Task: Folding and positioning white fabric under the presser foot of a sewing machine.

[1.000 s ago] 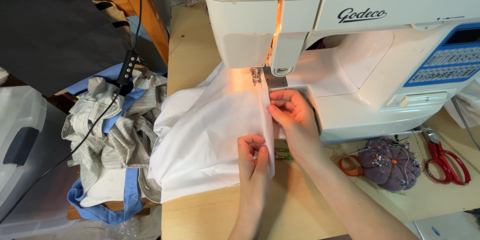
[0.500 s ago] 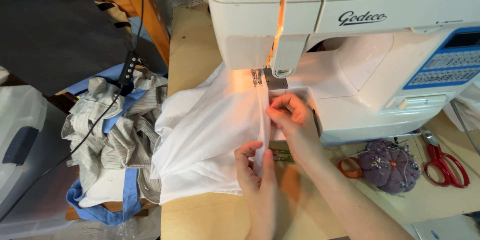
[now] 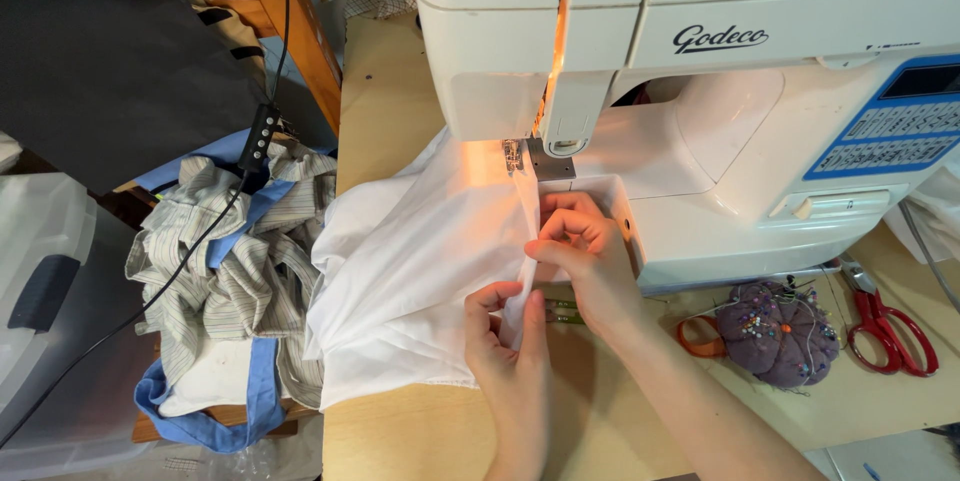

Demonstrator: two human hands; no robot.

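Pinching one white cloth (image 3: 400,271) | left hand (image 3: 500,326) | right hand (image 3: 585,246) | one sewing machine (image 3: 700,91)

Purple pincushion (image 3: 779,330) stuck with pins beside red-handled scissors (image 3: 886,324), orange loop (image 3: 697,334) just left of it, striped cloth heap (image 3: 225,276) with blue strap (image 3: 215,411), black cable (image 3: 170,271), grey plastic bin (image 3: 45,281)

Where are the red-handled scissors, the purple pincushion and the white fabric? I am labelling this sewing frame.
red-handled scissors (image 3: 893,329): head view, on the red handle loops.
purple pincushion (image 3: 778,326): head view, on its domed top.
white fabric (image 3: 410,261): head view, on the flat spread left of both hands.
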